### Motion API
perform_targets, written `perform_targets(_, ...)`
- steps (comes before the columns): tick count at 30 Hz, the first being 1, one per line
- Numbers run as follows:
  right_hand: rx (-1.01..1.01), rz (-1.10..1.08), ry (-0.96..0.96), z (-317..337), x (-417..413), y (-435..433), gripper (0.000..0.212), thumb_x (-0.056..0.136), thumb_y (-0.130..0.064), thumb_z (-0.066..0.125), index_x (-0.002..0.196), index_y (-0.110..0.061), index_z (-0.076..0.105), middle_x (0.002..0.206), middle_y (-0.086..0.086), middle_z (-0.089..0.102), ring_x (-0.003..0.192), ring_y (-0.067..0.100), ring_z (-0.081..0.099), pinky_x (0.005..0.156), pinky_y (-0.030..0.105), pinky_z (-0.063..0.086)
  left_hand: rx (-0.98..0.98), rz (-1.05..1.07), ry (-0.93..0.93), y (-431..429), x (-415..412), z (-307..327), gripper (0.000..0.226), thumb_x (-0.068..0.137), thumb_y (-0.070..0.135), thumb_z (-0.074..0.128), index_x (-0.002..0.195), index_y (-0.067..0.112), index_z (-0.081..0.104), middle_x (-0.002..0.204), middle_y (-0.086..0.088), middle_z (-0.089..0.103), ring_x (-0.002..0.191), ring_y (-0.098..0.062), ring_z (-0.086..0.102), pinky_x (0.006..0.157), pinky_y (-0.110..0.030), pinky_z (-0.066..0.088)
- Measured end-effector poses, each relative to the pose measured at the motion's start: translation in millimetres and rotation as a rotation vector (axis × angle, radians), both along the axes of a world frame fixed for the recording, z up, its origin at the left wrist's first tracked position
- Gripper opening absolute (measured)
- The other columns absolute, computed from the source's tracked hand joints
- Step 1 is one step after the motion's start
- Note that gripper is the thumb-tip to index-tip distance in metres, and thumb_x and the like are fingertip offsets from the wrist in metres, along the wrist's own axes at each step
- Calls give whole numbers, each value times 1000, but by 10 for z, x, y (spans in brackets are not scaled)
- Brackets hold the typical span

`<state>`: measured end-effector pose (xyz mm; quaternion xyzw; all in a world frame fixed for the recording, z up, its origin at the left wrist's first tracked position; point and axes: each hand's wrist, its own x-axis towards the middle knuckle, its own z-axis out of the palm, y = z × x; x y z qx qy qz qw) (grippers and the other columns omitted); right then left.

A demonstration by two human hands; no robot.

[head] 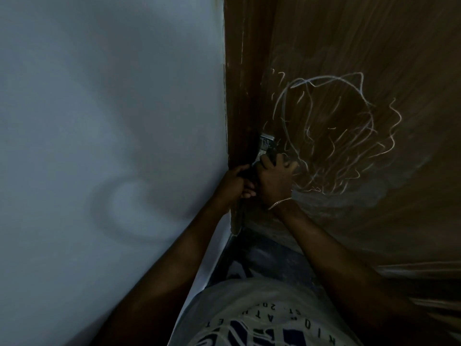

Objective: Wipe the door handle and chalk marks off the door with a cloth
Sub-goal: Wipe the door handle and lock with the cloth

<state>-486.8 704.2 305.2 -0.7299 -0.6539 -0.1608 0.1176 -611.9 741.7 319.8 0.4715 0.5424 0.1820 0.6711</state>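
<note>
Your two hands meet at the left edge of the brown door point(361, 221), right where it runs against the pale wall point(99, 121). Your right hand point(275, 181) is up on the door handle point(265, 146), a small metal plate and lever just above your knuckles; the fingers are curled together over its lower part, with something dark under them, though the dim light does not let you tell whether that is the cloth or the lever itself. A thin bracelet point(279, 203) sits on that wrist. Your left hand point(234, 182) is just beside the right one, touching it, fingers closed around a dark cloth point(237, 218) that hangs down below the fist along the door edge.

The chalk marks point(344, 136) are white loops and scribbles spread over the door to the right of the handle, starting right next to your right hand and reaching well up and across. Below them lies a pale smeared patch point(349, 198). Your printed shirt point(262, 320) fills the bottom of the view.
</note>
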Motion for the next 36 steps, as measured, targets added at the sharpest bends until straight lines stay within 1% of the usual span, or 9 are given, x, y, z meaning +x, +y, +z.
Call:
perform_targets(9, 0, 11, 105, -15, 22, -92, 26, 83, -26, 70, 107, -15, 68, 116, 7, 62, 107, 34, 51, 88, 49, 40, -23, 121, -98, 13, 50, -4, 48, 99, 1, 53, 146, 12, 50, 102, -6, 69, 75, -17, 68, 59, -21, 55)
perform_targets(12, 106, 15, 503, -93, 259, -350, 17, 84, -11, 71, 100, -14, 71, 111, 6, 64, 105, 26, 56, 88, 40, 47, -44, 137, -128, 20, 76, -19, 47, 100, 1, 51, 145, 12, 48, 120, -17, 69, 74, -17, 70, 57, -19, 55)
perform_targets(15, 239, 2, 1035, -138, 477, -570, 7, 86, -10, 73, 89, -16, 72, 98, 2, 67, 94, 10, 63, 85, 23, 48, -36, 136, -136, -4, 105, -29, 50, 99, 4, 54, 147, 15, 46, 113, -8, 71, 71, -13, 73, 58, -17, 55)
perform_targets(18, 253, -191, 1425, -216, 618, -662, 18, 84, -2, 73, 79, -19, 72, 86, 3, 71, 82, 14, 67, 79, 33, 52, -33, 128, -143, -10, 139, -13, 53, 98, 5, 55, 149, 17, 44, 104, -2, 70, 67, -10, 73, 53, -15, 54)
perform_targets(21, 293, -269, 1643, -258, 732, -593, 21, 86, 4, 68, 83, -16, 72, 77, -3, 73, 73, 11, 68, 69, 31, 54, -41, 125, -153, -12, 179, 13, 53, 98, 6, 56, 148, 18, 44, 101, -2, 71, 63, -8, 73, 51, -14, 54)
perform_targets(23, 325, -264, 1665, -220, 763, -466, 16, 87, 3, 68, 99, -7, 74, 85, -1, 76, 78, 10, 72, 68, 25, 57, -41, 128, -156, -16, 205, 32, 51, 98, 6, 57, 147, 18, 46, 102, -3, 71, 64, -8, 73, 51, -14, 54)
perform_targets(26, 264, -206, 1505, -195, 735, -411, 22, 91, 0, 66, 111, -2, 72, 104, 10, 75, 96, 15, 72, 83, 27, 58, -30, 133, -168, -18, 227, 48, 51, 96, 5, 59, 144, 17, 49, 117, -11, 71, 68, -10, 73, 53, -14, 54)
perform_targets(32, 235, -154, 1522, -133, 794, -399, 22, 91, 2, 65, 105, -10, 75, 96, -1, 76, 86, 2, 72, 69, 12, 54, -17, 128, -170, 4, 212, 30, 48, 99, 7, 56, 145, 15, 47, 129, -17, 66, 78, -14, 71, 55, -14, 54)
perform_targets(36, 184, -153, 1595, -163, 788, -430, 20, 92, 1, 63, 105, -10, 74, 96, 5, 75, 84, 4, 72, 69, 14, 55, -18, 122, -166, 8, 232, 25, 50, 98, 4, 57, 146, 13, 47, 130, -18, 66, 80, -16, 70, 60, -15, 56)
